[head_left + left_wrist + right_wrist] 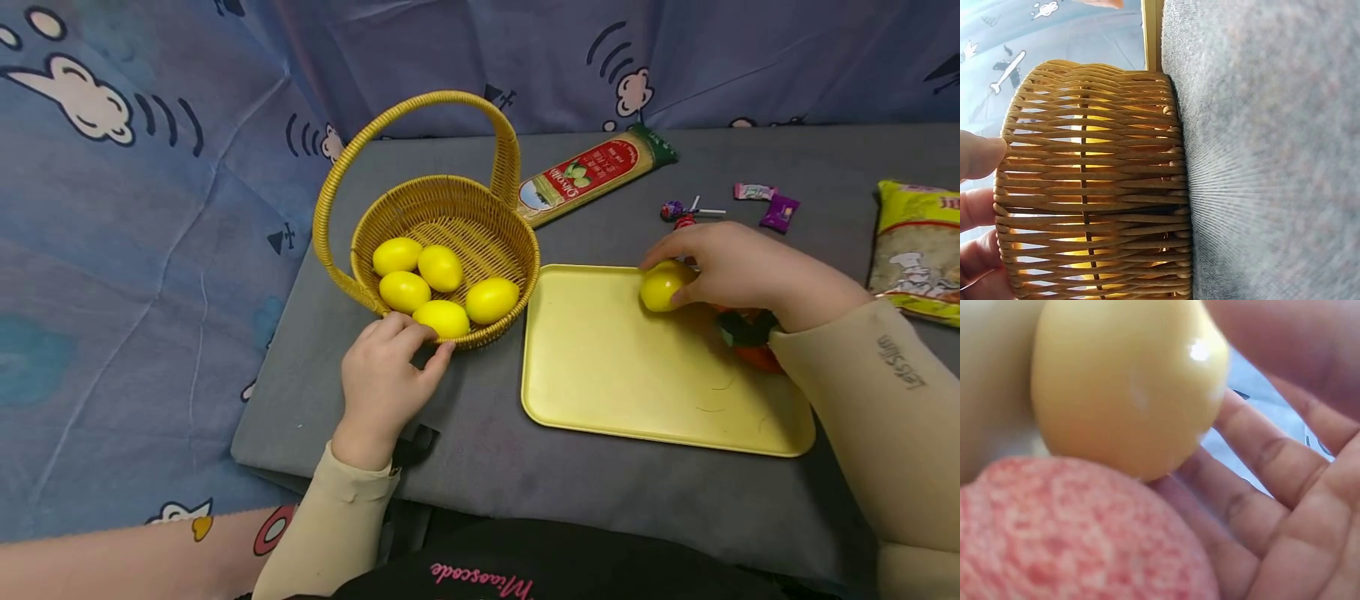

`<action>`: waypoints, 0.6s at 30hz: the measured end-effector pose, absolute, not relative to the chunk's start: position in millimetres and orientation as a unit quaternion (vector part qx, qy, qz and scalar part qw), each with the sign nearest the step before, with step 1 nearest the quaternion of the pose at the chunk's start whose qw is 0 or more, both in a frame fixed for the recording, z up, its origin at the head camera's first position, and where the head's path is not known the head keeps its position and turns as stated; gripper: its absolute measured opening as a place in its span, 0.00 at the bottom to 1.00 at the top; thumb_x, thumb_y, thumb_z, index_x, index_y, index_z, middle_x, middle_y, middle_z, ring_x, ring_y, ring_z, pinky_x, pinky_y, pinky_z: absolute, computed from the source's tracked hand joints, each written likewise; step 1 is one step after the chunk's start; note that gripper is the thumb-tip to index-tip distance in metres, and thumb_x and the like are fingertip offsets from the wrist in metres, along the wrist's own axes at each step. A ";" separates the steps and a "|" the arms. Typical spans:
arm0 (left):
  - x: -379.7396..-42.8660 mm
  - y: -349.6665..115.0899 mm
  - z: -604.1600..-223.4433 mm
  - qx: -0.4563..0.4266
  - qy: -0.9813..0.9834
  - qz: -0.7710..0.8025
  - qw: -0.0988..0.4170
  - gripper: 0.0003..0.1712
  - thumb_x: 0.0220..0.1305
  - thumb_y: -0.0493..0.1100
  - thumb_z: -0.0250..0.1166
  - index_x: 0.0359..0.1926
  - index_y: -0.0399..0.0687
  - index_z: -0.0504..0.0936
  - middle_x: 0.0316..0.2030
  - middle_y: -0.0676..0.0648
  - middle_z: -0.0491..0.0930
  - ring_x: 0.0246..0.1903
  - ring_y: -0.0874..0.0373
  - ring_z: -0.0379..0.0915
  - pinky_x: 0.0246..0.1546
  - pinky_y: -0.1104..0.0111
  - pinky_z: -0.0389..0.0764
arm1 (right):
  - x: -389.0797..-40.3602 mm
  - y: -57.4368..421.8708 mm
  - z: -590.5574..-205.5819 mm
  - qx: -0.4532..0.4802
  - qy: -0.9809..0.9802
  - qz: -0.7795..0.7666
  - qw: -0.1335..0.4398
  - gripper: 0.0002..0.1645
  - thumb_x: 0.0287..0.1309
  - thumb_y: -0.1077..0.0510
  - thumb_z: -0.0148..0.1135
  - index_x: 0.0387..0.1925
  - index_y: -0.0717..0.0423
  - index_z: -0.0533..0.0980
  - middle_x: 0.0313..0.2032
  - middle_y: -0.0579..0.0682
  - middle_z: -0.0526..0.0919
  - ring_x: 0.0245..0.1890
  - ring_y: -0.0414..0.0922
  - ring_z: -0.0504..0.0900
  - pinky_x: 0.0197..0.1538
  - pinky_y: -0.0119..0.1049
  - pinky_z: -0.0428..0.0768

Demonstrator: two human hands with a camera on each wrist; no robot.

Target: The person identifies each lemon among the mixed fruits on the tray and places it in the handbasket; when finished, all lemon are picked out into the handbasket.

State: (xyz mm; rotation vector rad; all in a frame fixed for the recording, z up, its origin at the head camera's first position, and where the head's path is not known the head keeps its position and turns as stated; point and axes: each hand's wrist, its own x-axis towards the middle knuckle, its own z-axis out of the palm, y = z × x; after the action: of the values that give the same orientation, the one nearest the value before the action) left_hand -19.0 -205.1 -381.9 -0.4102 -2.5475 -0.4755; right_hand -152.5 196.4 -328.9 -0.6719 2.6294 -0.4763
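My left hand pinches the near rim of a woven yellow basket, which has a tall arched handle. Inside the basket lie several yellow lemons, grouped toward its left and near side. In the left wrist view, the thumb and fingers sit at the rim of the basket. Over the upper part of a pale yellow tray, my right hand holds another lemon between thumb and fingers. Close by that lemon, the right wrist view shows a round, red-mottled thing.
Partly hidden under my right wrist is an orange-red thing with a dark green part. Beyond the tray lie a pasta packet, lollipops and small wrapped candies. A yellow-topped bag stands at the right; patterned cloth hangs behind the grey table.
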 end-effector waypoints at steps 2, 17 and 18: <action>-19.0 -205.4 -382.7 -0.150 -0.939 -0.175 0.255 0.12 0.60 0.54 0.73 0.32 0.51 0.87 0.33 0.50 0.80 0.31 0.53 0.75 0.34 0.61 0.79 | -153.6 194.1 -330.8 -0.251 0.935 -0.163 0.192 0.28 0.48 0.61 0.79 0.54 0.50 0.83 0.56 0.57 0.82 0.56 0.58 0.76 0.61 0.61 0.72; -19.1 -206.2 -382.8 -0.148 -0.941 -0.174 0.250 0.12 0.62 0.54 0.71 0.32 0.51 0.87 0.33 0.50 0.80 0.31 0.53 0.75 0.33 0.61 0.79 | -158.5 180.5 -337.8 -0.271 0.928 -0.159 0.201 0.26 0.48 0.53 0.81 0.51 0.50 0.84 0.52 0.53 0.83 0.50 0.53 0.78 0.58 0.56 0.75; -19.2 -206.2 -382.8 -0.148 -0.941 -0.174 0.249 0.12 0.62 0.54 0.71 0.32 0.51 0.87 0.33 0.50 0.80 0.31 0.53 0.75 0.33 0.61 0.79 | -158.4 180.6 -337.3 -0.269 0.928 -0.165 0.199 0.26 0.48 0.52 0.81 0.51 0.50 0.84 0.52 0.52 0.83 0.50 0.53 0.78 0.58 0.55 0.75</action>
State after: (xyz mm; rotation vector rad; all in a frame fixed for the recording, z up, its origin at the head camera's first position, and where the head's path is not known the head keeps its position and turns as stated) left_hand -19.2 -206.2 -382.8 -0.4031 -2.5635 -0.4750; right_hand -158.4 180.6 -337.3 -0.7534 2.5942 -0.4628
